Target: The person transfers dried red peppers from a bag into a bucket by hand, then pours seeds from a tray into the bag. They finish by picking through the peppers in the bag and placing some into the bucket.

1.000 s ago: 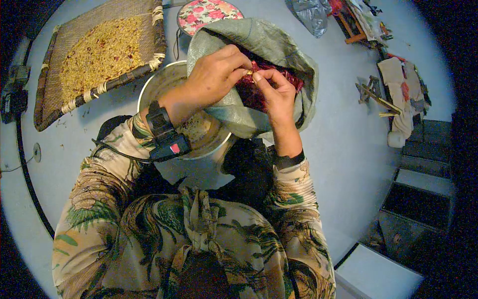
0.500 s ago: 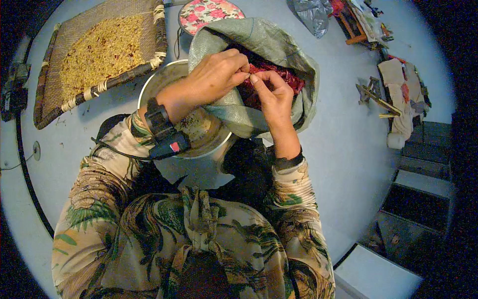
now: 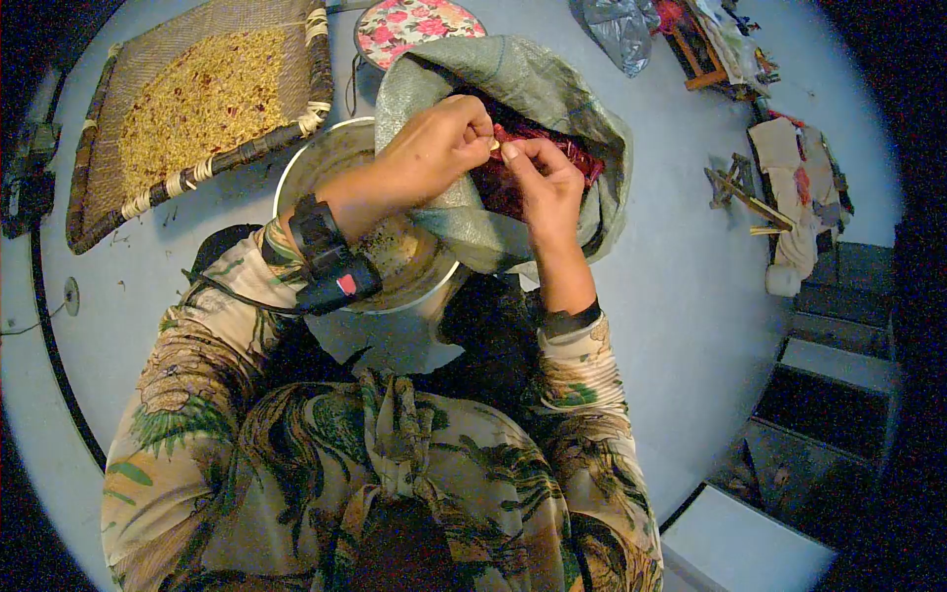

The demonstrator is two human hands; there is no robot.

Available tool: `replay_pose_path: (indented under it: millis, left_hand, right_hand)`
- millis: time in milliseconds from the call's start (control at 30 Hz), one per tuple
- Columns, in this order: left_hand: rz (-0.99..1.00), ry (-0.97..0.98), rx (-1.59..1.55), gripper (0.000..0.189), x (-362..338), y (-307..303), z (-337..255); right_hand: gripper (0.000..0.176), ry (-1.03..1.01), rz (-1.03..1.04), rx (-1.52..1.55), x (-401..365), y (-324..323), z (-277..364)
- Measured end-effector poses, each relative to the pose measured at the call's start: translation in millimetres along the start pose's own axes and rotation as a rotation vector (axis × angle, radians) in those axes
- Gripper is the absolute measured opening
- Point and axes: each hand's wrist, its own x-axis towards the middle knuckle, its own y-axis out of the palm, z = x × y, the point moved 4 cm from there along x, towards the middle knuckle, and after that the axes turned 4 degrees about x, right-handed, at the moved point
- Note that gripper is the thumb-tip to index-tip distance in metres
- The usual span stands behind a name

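Observation:
My left hand reaches over the mouth of a green woven sack, its thumb and fingers closed in a pinch. A small pale-yellow bit and a speck of red show at those fingertips, apparently part of a dried red chilli. Facing it, my right hand also pinches, its fingertips very near the left ones; what lies between them is too small to make out. Below both hands, the sack holds a heap of dark red, wrinkled dried chillies. A metal basin with some loose bits in it stands under my left forearm.
A woven tray with a dark bound rim lies at upper left, bearing yellow seeds flecked with red. Behind the sack is a flowered round stool. A grey plastic bag, cloths and a staircase are to the right.
My fingertips have drawn slightly apart, and a pale-yellow bit now shows between them. The sack, basin and tray stay where they were.

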Motion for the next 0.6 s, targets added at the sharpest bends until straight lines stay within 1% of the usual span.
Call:
replay_pose_path:
  millis: [33, 133, 233, 333, 433, 533, 567, 600]
  left_hand:
    - [0.016, -0.033, -0.076, 0.018, -1, 0, 0]
    - [0.077, -0.071, -0.051, 0.015, 2, 0, 5]
    - [0.133, -0.086, -0.239, 0.014, 4, -3, 3]
    - [0.22, -0.135, -0.281, 0.014, 5, -12, -3]
    - [0.324, -0.044, -0.324, 0.016, 8, -20, 2]
    - [0.598, -0.033, -0.304, 0.019, 1, -40, -5]
    - [0.679, -0.097, -0.32, 0.023, -4, -46, -9]
    - [0.728, -0.109, -0.254, 0.023, -7, -51, -10]
  right_hand:
    - [0.014, 0.034, 0.009, 0.05, 1, -1, -3]
    - [0.014, 0.137, 0.007, 0.172, 1, -3, -7]
    - [0.014, 0.169, -0.047, 0.235, 5, -8, -11]
    - [0.014, 0.148, -0.064, 0.245, 7, -15, -13]
    - [0.013, 0.121, -0.06, 0.263, 7, -14, -10]
    - [0.012, 0.085, -0.047, 0.232, 7, -14, -10]
    - [0.012, 0.088, -0.047, 0.221, 7, -15, -10]
    - [0.012, 0.091, -0.047, 0.209, 7, -15, -11]
